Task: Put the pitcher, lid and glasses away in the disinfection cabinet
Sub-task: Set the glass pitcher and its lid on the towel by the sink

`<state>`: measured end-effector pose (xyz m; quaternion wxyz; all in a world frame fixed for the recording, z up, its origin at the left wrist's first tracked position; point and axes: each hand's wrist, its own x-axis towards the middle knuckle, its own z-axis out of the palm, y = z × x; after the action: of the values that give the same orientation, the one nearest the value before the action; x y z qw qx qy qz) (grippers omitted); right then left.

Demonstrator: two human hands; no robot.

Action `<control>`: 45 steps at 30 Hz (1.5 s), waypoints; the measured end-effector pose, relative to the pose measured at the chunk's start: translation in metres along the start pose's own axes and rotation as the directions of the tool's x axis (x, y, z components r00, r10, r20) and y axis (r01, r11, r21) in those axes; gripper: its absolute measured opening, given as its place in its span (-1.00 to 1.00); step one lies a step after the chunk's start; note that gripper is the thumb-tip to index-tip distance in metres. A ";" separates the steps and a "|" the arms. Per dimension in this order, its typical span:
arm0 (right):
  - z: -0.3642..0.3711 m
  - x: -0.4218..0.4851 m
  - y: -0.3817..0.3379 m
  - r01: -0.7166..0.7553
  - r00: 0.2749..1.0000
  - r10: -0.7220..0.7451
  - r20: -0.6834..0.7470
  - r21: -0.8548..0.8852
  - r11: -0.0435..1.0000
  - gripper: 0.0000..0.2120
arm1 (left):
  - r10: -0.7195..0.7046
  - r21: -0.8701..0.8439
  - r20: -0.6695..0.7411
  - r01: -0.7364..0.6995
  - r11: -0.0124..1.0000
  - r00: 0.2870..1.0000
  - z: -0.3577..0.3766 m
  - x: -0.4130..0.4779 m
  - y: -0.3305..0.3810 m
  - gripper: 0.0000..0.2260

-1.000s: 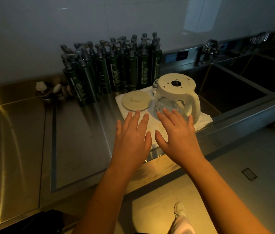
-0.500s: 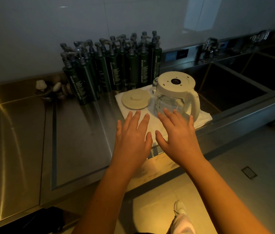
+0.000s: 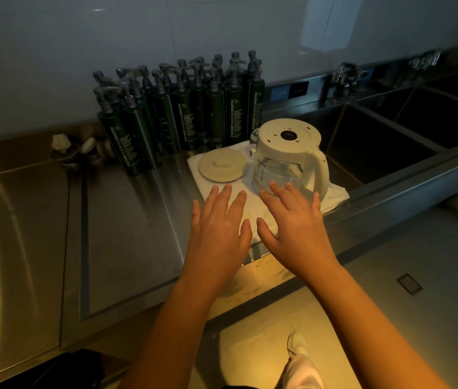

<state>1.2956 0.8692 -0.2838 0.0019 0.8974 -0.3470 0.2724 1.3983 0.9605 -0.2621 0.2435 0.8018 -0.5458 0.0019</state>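
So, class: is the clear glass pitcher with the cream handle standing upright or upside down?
Upside down: the clear glass pitcher shows its cream base with a dark centre contact on top, mouth down on the white cloth.

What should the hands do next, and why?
Probably the right hand should reach forward and take the handle of the upside-down pitcher. Both hands are empty and open, and the right one's fingers are nearly at the glass already.

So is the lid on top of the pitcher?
No, the round lid lies flat on the white cloth beside the pitcher, which stands upside down with its base facing up.
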 end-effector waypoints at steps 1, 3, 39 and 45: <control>0.000 0.001 -0.001 0.000 1.000 0.000 -0.001 0.000 1.000 -0.57 | 0.000 -0.003 0.000 0.000 1.000 1.000 -0.001 0.000 0.000 -0.54; 0.000 0.002 -0.002 0.001 1.000 -0.001 -0.002 -0.006 1.000 -0.57 | -0.001 -0.005 0.002 0.001 1.000 1.000 -0.002 0.001 -0.001 -0.54; 0.008 0.007 -0.007 0.014 1.000 -0.014 0.003 -0.021 1.000 -0.58 | -0.010 -0.057 -0.003 0.010 0.998 1.000 -0.002 0.004 -0.011 -0.56; 0.008 0.005 -0.007 0.009 1.000 -0.008 0.008 -0.026 1.000 -0.58 | -0.019 -0.027 0.029 0.020 0.999 0.999 -0.002 0.003 -0.010 -0.54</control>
<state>1.3069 0.8701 -0.2865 0.0136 0.8998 -0.3468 0.2643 1.4084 0.9616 -0.2633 0.2466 0.8036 -0.5414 -0.0198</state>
